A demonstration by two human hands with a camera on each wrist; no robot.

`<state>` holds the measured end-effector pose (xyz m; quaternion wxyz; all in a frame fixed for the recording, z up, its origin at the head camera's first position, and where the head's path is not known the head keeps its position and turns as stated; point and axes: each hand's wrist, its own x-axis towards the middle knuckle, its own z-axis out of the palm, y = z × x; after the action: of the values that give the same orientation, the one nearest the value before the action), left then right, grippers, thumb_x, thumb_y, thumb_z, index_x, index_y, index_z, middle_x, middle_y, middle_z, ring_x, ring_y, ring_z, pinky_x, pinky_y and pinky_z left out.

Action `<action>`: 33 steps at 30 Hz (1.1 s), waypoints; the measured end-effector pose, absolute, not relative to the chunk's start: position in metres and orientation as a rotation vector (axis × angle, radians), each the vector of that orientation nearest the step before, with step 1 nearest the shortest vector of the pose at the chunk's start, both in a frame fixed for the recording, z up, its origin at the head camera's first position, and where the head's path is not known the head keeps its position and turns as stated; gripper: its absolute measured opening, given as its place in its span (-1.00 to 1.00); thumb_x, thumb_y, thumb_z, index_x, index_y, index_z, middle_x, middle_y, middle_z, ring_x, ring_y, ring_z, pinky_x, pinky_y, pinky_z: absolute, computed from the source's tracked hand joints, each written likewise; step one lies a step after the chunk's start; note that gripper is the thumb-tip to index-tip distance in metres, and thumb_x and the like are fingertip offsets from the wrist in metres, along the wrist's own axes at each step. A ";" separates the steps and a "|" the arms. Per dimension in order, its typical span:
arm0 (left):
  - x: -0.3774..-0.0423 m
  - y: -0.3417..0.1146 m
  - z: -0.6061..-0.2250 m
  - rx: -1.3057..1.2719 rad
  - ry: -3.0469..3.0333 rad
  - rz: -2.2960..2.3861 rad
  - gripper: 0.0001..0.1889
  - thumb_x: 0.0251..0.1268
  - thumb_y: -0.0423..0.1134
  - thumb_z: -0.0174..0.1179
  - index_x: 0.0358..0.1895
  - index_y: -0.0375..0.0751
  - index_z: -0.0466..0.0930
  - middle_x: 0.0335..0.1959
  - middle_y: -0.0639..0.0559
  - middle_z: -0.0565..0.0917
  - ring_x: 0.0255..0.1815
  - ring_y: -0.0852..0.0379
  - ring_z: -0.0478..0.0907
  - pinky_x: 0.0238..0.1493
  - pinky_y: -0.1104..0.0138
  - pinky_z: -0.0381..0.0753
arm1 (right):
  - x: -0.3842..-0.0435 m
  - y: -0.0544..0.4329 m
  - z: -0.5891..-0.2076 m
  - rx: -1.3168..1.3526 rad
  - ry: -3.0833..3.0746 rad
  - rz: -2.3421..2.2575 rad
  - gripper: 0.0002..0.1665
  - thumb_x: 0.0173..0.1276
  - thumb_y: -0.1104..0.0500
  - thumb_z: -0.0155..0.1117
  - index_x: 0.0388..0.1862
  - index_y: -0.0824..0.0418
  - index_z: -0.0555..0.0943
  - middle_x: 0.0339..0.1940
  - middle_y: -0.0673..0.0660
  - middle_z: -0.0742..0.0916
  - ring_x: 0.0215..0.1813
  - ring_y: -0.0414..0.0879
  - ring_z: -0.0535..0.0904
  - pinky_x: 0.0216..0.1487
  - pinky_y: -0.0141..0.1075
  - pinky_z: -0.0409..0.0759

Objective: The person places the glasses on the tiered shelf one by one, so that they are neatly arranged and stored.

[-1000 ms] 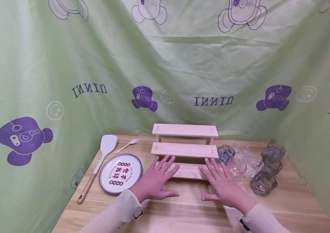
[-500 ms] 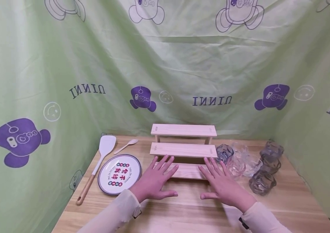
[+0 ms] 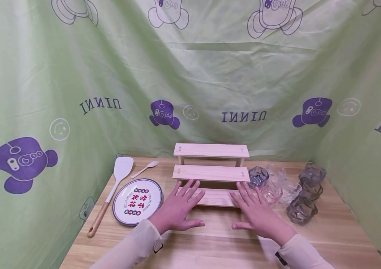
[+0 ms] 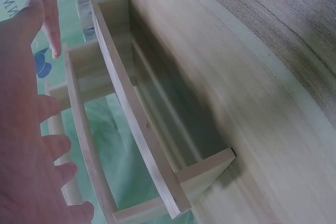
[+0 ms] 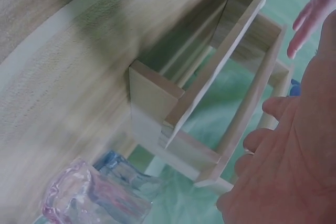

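Note:
In the head view a pale wooden three-step rack [image 3: 210, 173] stands at the back middle of the table. My left hand [image 3: 179, 209] hovers palm down with fingers spread, overlapping the left end of the lowest step. Likewise spread, my right hand [image 3: 261, 215] overlaps that step's right end. Neither hand holds anything. Both wrist views show the rack [image 4: 134, 114] from the side, with the fingers apart from its boards. Nearest my right hand are a pink glass cup [image 3: 271, 193] and a grey-blue glass cup [image 3: 258, 176].
Left of the rack lie a round plate [image 3: 123, 204] with red characters, a small spoon [image 3: 144, 169] and a white spatula [image 3: 123, 168] with a wooden handle. On the right are clear glass cups [image 3: 291, 189] and several dark glass cups [image 3: 301, 211]. A green curtain [image 3: 207, 74] hangs behind.
The view shifts slightly, so everything sits a little further left. Both hands keep the same spread pose over the rack's front; nothing is picked up.

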<state>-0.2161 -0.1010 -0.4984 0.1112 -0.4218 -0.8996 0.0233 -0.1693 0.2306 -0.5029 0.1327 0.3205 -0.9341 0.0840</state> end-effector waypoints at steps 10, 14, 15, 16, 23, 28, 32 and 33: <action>-0.216 -0.101 -0.501 -1.226 -2.669 0.077 0.04 0.24 0.63 -0.19 0.66 0.07 -0.01 0.66 -0.12 -0.15 0.63 -0.09 -0.40 0.52 -0.16 -0.28 | -0.170 0.233 -0.504 0.894 -2.790 0.256 0.23 0.22 -0.42 0.36 0.65 0.20 0.13 0.64 0.36 -0.04 0.60 0.36 -0.16 0.50 0.28 -0.35; -0.216 -0.101 -0.501 -1.216 -2.674 0.042 0.03 0.26 0.59 -0.10 0.65 0.04 0.02 0.65 -0.14 -0.09 0.63 -0.10 -0.37 0.52 -0.18 -0.24 | -0.170 0.232 -0.503 0.900 -2.789 0.283 0.24 0.22 -0.41 0.36 0.64 0.21 0.13 0.64 0.35 -0.04 0.60 0.35 -0.18 0.49 0.28 -0.36; -0.216 -0.102 -0.501 -1.209 -2.679 0.021 0.02 0.27 0.57 -0.08 0.65 0.03 0.03 0.65 -0.14 -0.08 0.63 -0.10 -0.35 0.52 -0.18 -0.22 | -0.170 0.232 -0.503 0.897 -2.795 0.297 0.23 0.22 -0.40 0.36 0.64 0.22 0.13 0.64 0.35 -0.05 0.60 0.35 -0.19 0.49 0.27 -0.37; -0.216 -0.102 -0.502 -1.196 -2.688 0.001 0.01 0.28 0.57 -0.09 0.65 0.02 0.03 0.65 -0.13 -0.08 0.63 -0.10 -0.33 0.52 -0.18 -0.19 | -0.170 0.232 -0.503 0.896 -2.794 0.316 0.22 0.23 -0.38 0.37 0.64 0.23 0.13 0.64 0.36 -0.04 0.60 0.36 -0.18 0.50 0.27 -0.37; -0.217 -0.107 -0.505 -0.878 -2.756 -0.550 -0.16 0.44 0.38 -0.02 0.61 -0.02 0.16 0.62 -0.05 0.11 0.57 -0.12 0.07 0.45 -0.11 0.19 | -0.170 0.232 -0.501 0.829 -2.854 0.646 0.05 0.38 -0.21 0.35 0.64 0.20 0.13 0.65 0.29 0.00 0.60 0.34 -0.11 0.49 0.28 -0.20; -0.219 -0.112 -0.507 -0.420 -2.650 -0.963 -0.34 0.36 0.10 0.28 0.46 -0.02 0.40 0.42 -0.07 0.38 0.37 -0.09 0.31 0.20 -0.09 0.49 | -0.171 0.237 -0.501 0.766 -2.767 1.004 -0.09 0.46 -0.11 0.31 0.63 0.18 0.19 0.64 0.24 0.10 0.55 0.33 0.08 0.41 0.32 0.09; -0.219 -0.117 -0.510 -0.224 -2.624 -1.094 -0.37 0.31 0.01 0.35 0.39 -0.08 0.43 0.31 -0.13 0.41 0.31 -0.13 0.33 0.17 -0.08 0.50 | -0.173 0.251 -0.501 0.664 -2.632 1.388 -0.20 0.50 0.09 0.30 0.60 0.23 0.23 0.58 0.30 0.27 0.49 0.33 0.24 0.35 0.14 0.34; -0.219 -0.119 -0.512 -0.203 -2.621 -1.154 -0.36 0.30 -0.01 0.37 0.39 -0.11 0.42 0.29 -0.16 0.41 0.29 -0.15 0.34 0.17 -0.08 0.49 | -0.173 0.256 -0.501 0.627 -2.599 1.494 -0.23 0.51 0.13 0.28 0.59 0.24 0.23 0.56 0.33 0.30 0.47 0.33 0.26 0.32 0.06 0.40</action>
<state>-0.2190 -0.1186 -0.5115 0.1347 -0.0701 -0.9046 -0.3983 -0.1730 0.2560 -0.5008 0.0392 0.2047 -0.8479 0.4874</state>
